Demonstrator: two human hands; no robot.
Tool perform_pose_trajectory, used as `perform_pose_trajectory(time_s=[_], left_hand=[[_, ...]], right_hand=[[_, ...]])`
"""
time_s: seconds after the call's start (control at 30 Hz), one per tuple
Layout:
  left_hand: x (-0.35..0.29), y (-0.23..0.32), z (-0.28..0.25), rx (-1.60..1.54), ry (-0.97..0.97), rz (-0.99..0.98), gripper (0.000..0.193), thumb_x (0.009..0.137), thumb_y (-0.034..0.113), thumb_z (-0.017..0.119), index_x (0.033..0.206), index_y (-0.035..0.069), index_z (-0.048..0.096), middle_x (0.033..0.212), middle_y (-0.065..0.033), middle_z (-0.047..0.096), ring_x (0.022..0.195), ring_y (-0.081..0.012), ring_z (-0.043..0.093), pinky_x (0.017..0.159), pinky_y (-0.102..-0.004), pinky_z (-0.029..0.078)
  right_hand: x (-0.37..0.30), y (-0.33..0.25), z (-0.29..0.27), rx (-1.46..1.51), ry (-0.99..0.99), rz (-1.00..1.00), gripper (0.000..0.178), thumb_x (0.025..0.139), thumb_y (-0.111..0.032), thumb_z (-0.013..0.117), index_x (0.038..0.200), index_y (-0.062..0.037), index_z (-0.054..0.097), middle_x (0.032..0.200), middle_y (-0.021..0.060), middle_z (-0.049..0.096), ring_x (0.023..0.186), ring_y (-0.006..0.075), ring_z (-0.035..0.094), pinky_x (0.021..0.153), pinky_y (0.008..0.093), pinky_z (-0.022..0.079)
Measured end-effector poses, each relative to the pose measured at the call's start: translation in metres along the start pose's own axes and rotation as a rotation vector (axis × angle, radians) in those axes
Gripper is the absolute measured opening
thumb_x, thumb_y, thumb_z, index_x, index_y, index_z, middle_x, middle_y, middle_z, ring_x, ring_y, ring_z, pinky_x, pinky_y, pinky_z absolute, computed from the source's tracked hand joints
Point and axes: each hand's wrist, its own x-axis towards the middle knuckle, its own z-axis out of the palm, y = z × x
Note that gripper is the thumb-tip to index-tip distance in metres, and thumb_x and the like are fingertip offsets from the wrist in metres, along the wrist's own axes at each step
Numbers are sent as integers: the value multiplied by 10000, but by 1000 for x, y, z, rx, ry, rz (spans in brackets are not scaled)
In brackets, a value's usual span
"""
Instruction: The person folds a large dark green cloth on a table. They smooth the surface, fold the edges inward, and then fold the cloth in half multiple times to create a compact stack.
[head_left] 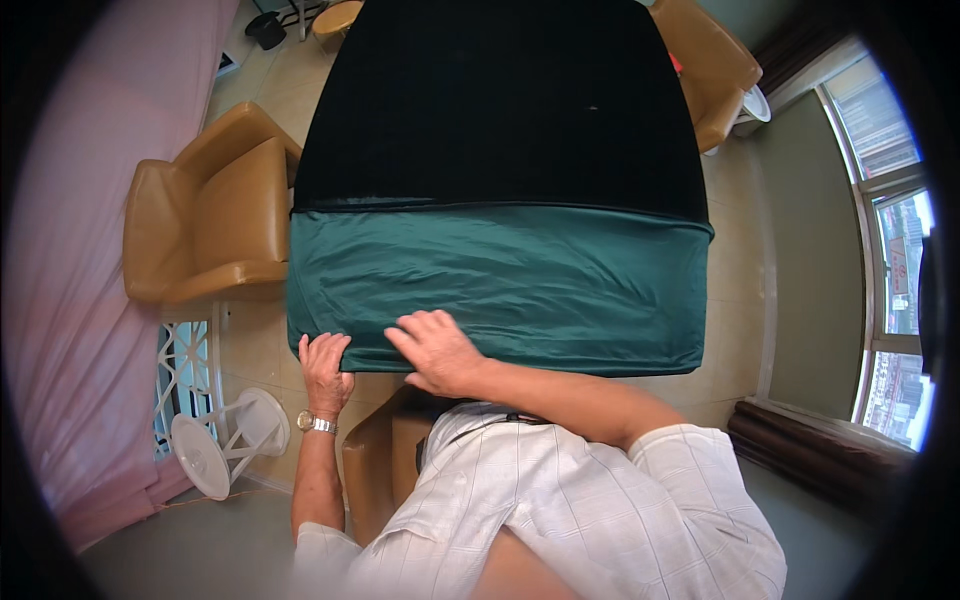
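Along the near edge: trouble might start right here, where both hands are laid on the satiny green cloth (540, 285).
Green cloth: spread over the near end of a covered, table-like top, just short of the person's lap, with the velvety black cloth (500, 110) on its far side.
Left hand (325, 368): set over the near left corner, fingers close together; whether fabric is pinched underneath cannot be told.
Right hand (440, 355): rested on the green, left of the middle, fingers parted, slightly blurred; nothing is seen to be held.
Wrinkles: shallow creases are caught by the light all across; with pressure from one side only, these would probably be bunched rather than flattened.
Black hem (600, 210): ranged across from side to side; it could be dragged askew if the slick green were tugged hard, though whether the two are joined cannot be told.
Near right corner (690, 362): touched by neither hand, so it could be pulled out of line by a leftward haul.
Wristwatch (318, 423): worn close to the left corner; satin might be snagged by its metal strap.
Tan armchair (235, 215): placed tight beside the left side, where loose cloth could be trapped.
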Motion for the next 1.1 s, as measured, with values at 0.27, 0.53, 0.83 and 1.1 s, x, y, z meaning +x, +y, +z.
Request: perform_pose_trajectory(time_s=[0.27,0.53,0.83,1.1], left_hand=[[-6,0,-20,86,-116,-50,779,722,-3,676,1485,127,590,1511,-128,583,1407,-350,508,1264,-667,213],[-49,11,-1,164,-159,-184,836,740,-51,631,1556,88,513,1630,-209,445,1506,-393,407,1267,-681,170],[-49,37,55,-99,361,-663,672,906,26,618,1560,40,466,1570,-251,441,1421,-393,480,1162,-628,379],[-41,121,87,-1906,507,-1295,788,1017,727,535,1443,68,469,1421,-134,507,1167,-326,607,1014,-545,524]], right_hand=[[14,-2,67,-281,37,-10,582,953,-137,577,1529,-97,502,1439,189,549,1330,377,528,1152,553,369],[-87,47,-13,-215,59,290,611,843,11,633,1446,-62,568,1362,135,611,1275,309,589,1127,542,386],[-162,44,-27,-127,145,365,421,901,45,635,1317,-21,645,1337,167,664,1299,365,607,1107,514,457],[-170,43,-22,-105,139,353,427,892,41,656,1314,-27,654,1325,160,679,1289,366,622,1099,502,470]])
